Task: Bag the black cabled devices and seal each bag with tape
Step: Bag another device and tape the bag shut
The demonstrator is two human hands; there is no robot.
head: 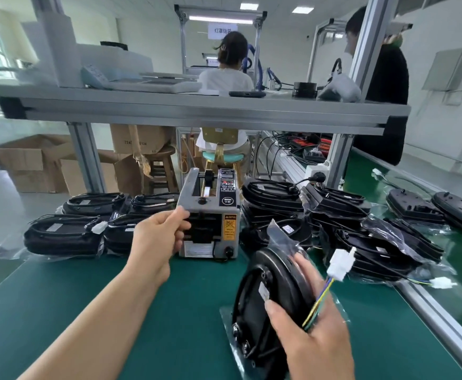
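My right hand [309, 333] grips a black round cabled device [262, 297] inside a clear plastic bag, standing it on edge on the green mat [114, 311]. Its white connector [341, 263] on yellow, green and blue wires sticks out above my fingers, and the bag's open flap [280, 237] points up. My left hand [155, 237] reaches the mouth of the grey tape dispenser [210, 215], thumb and fingers curled at the outlet. No tape strip shows between them.
Bagged black devices lie stacked left of the dispenser [65, 234] and piled to its right [361, 229]. Two unbagged ones [438, 209] sit on the far belt. An aluminium shelf frame [196, 111] crosses overhead. Two people work beyond it.
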